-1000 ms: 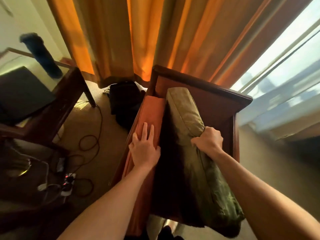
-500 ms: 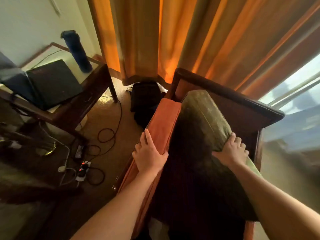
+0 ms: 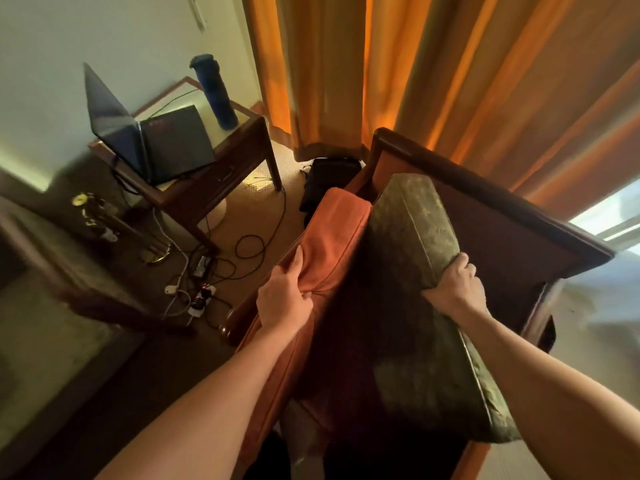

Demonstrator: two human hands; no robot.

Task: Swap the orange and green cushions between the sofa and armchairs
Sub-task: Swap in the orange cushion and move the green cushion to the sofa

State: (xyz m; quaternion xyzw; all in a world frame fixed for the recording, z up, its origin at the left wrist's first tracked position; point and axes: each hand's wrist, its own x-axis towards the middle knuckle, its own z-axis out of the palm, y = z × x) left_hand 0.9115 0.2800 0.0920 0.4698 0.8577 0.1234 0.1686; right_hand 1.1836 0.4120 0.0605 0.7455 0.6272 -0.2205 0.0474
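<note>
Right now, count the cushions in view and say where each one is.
2. The orange fabric cushion stands in the wooden armchair, gripped by the left hand; the green patterned cushion stands beside it, gripped by the right hand. Others may be hidden.

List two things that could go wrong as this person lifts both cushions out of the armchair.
1. The left hand only pinches a fold of the orange cushion, so it might slip free.
2. Cables and a power strip lie on the floor beside the armchair; stepping that way with both hands full could mean a trip. The right hand grips the green cushion by its edge.
</note>
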